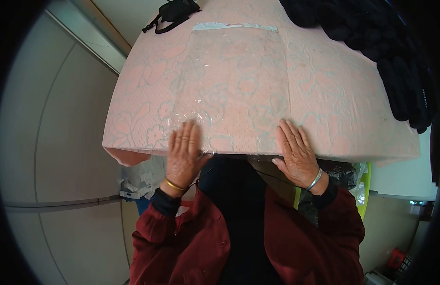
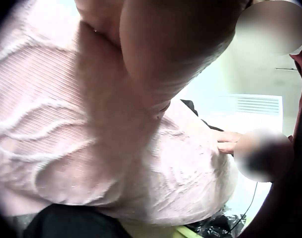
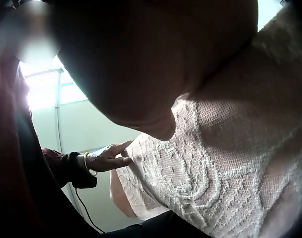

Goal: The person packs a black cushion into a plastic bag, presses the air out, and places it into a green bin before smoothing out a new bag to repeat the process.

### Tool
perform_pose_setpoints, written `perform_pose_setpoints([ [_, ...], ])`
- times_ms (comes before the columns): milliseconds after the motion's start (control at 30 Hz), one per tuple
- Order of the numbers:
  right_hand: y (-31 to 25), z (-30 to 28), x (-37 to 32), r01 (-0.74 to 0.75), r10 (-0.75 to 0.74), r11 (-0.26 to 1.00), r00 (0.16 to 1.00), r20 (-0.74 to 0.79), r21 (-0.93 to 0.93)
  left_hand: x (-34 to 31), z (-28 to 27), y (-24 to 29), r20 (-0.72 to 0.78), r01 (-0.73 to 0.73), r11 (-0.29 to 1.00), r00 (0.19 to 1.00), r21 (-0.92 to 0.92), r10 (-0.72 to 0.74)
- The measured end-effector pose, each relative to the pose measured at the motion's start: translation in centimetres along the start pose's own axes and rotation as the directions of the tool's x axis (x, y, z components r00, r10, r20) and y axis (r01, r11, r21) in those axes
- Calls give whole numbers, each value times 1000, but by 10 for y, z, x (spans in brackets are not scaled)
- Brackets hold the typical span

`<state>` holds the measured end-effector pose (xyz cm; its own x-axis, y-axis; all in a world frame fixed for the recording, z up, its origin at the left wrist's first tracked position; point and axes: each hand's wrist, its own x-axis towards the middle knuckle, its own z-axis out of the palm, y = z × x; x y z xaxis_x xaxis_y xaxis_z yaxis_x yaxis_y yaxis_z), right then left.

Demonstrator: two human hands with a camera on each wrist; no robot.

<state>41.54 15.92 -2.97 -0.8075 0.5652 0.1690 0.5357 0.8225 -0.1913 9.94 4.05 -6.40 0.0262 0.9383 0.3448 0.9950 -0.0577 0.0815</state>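
Observation:
A clear plastic bag or sheet (image 1: 232,61), with a pale silvery strip (image 1: 236,27) along its far end, lies flat on a table covered by a pink patterned cloth (image 1: 334,99). My left hand (image 1: 184,152), slightly blurred, has its fingers extended over the near left corner of the plastic. Flat on the cloth at the near right corner of the plastic rests my right hand (image 1: 297,154), fingers straight and thumb apart. In the right wrist view, my left hand (image 3: 109,158) appears at the table's edge with straight fingers. Neither hand grips anything.
A black strapped pouch (image 1: 176,12) sits at the far left of the table. Dark, bulky padded fabric (image 1: 372,42) covers the far right edge. Below the near edge are a bright green bin rim (image 1: 365,190) and clear plastic wrappings (image 1: 146,178). Pale cabinet doors (image 1: 77,118) stand at left.

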Motion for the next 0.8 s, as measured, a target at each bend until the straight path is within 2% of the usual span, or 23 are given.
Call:
perform_pose_setpoints([
  [200,2,6,-5,-3,1,1000,997,-74,-23,-25,-18,-30,-25,98,989,995,112,-95],
  [367,11,12,-16,29,-33,999,974,-222,-25,-42,-18,-31,-124,89,985,990,151,-70],
  [500,13,-8,-32,90,-72,992,980,-187,90,-47,-28,-27,-224,55,994,974,98,-32],
  [533,12,-19,-35,92,-75,992,979,-188,85,-45,-35,-23,-203,4,997,979,72,10],
  [600,9,-48,-41,66,-27,928,993,-112,367,-38,-53,-12,-165,-96,995,981,15,97],
  [633,8,-54,-42,43,-10,866,998,-68,498,-33,-64,-5,-172,-96,995,980,13,97],
  [667,10,-56,-39,44,-11,869,998,-69,492,-29,-79,3,-50,-69,995,997,-74,66],
  [733,13,-54,-29,39,53,896,980,-193,442,-24,-94,19,206,17,972,978,-236,33],
  [767,13,-51,-23,33,83,907,964,-254,420,-19,-90,26,207,17,971,978,-239,33],
  [800,14,-42,-15,33,82,907,964,-253,420,-9,-86,36,117,-6,965,992,-262,38],
])
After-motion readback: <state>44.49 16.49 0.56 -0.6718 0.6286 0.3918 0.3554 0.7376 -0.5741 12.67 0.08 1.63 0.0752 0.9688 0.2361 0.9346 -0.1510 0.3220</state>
